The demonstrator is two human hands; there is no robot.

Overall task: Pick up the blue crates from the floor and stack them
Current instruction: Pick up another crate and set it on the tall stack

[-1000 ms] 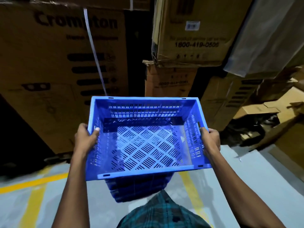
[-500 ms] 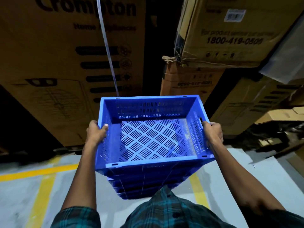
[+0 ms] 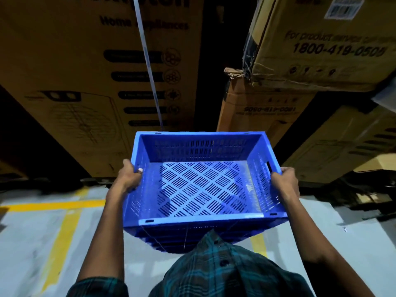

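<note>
Blue slotted plastic crate (image 3: 203, 185) sits level atop the blue crate stack (image 3: 171, 241); your left hand (image 3: 128, 179) and right hand (image 3: 285, 183) clasp opposite side walls, likely to seat it squarely.

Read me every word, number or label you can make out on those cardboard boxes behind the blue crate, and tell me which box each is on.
"Home Appliances": large left box; the brand line above it is cut off.
"For product service": upper right box; the rest of the line is blurred.
"1800-419-0505": same box.
"1800-419-0505", upside down: lower middle box.
Barcode sticker: too small to read.
Blue crate: no text.
</note>
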